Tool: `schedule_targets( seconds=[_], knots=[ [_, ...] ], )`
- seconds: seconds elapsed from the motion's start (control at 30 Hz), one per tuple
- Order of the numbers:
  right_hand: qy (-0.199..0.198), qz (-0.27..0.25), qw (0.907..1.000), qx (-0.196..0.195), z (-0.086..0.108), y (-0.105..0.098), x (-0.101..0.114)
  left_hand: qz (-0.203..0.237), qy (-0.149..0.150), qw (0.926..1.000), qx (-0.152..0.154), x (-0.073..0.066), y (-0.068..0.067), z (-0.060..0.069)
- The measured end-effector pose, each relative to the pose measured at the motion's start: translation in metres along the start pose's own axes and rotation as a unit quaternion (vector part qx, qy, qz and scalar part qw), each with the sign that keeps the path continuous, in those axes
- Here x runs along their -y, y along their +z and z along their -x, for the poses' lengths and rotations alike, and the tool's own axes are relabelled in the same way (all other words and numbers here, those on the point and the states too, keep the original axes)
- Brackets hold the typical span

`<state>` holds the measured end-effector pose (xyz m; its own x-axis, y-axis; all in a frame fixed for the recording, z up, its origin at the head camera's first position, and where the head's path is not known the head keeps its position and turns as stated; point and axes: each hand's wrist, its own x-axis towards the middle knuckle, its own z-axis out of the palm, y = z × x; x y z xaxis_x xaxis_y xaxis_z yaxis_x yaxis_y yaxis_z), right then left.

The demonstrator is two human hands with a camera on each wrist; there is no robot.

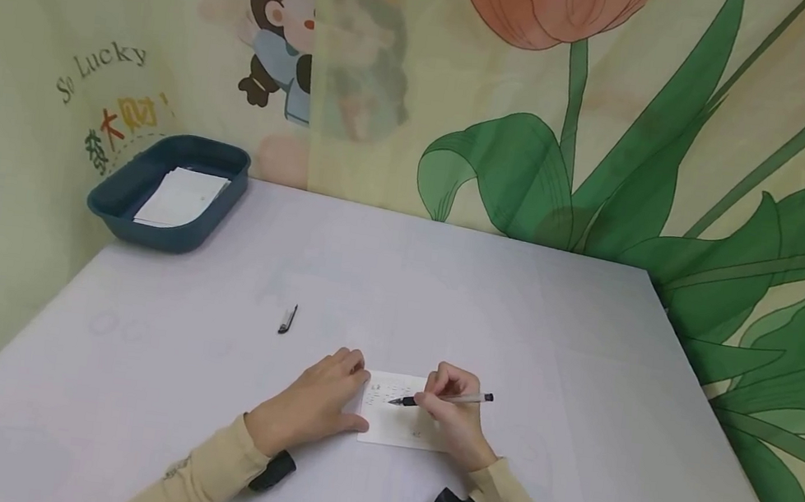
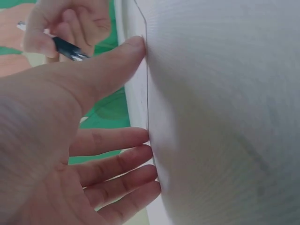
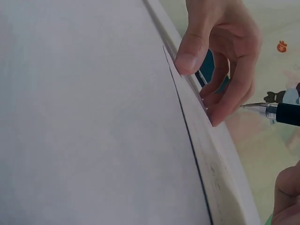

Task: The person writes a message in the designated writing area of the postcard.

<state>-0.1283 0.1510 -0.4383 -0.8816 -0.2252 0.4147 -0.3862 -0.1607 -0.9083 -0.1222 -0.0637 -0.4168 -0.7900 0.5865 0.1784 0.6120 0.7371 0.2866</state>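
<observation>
A small white paper card with rows of small dark marks lies on the table in the head view. My right hand grips a pen with a clear barrel and dark grip, its tip pointing left over the card. In the right wrist view the pen shows its metal tip raised off the paper. At the card's left edge rests my left hand, thumb and fingertips touching the edge or the table beside it. The left wrist view shows this hand with its fingers extended and nothing gripped.
A pen cap with a dark end lies on the white table, left of the card. At the back left corner stands a dark blue bin holding white paper sheets. Printed curtains hang behind the table.
</observation>
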Motion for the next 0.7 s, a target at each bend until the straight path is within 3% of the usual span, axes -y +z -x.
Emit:
schedule_targets(
  seconds=[0.2, 0.43, 0.7],
  knots=[
    [-0.050, 0.029, 0.9982, 0.012, -0.003, 0.008, -0.010, 0.002, 0.009, 0.9998, -0.016, 0.001, 0.000, 0.000],
    [-0.038, 0.059, 0.9974, 0.011, -0.001, 0.015, -0.010, -0.011, 0.019, 0.9990, -0.039, 0.002, 0.002, 0.002],
    [-0.018, 0.110, 0.9937, 0.011, 0.000, 0.015, -0.007, -0.013, 0.014, 0.9993, -0.032, 0.001, 0.002, 0.002]
  ],
)
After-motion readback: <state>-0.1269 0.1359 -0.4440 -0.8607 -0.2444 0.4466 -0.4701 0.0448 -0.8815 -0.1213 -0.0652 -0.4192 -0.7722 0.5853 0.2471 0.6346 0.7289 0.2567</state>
